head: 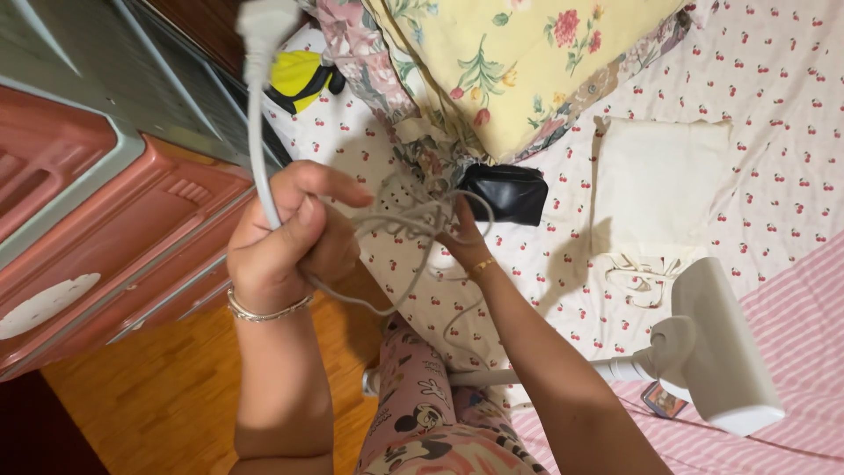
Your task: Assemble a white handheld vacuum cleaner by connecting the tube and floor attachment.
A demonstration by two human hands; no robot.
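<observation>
1. My left hand [286, 242] is raised in front of me, fist closed around a white power cord [260, 158]; the cord runs straight up out of the fist to its white plug [262, 31] near the top edge of the view.
2. Below the fist, thinner loops of the same cord hang down and sweep across to my right hand [462, 237].
3. My right hand reaches forward onto the bed, fingers pinched into a tangle of cord loops [413, 215]; I can't quite tell how much of the bundle it actually holds, as the loops hide the fingertips.
4. So the cord spans both hands: plug end above the left, coiled part at the right.
5. Just beside the right hand lies a small black pouch [508, 189], under the edge of a yellow floral pillow [510, 70].
6. The cherry-print bedsheet [756, 105] carries a white folded cloth [659, 180].
7. A white vacuum head [721, 352] rests at lower right on a pink striped cover [791, 299].
8. A pink drawer unit [114, 237] stands at left on the wooden floor [167, 396].
</observation>
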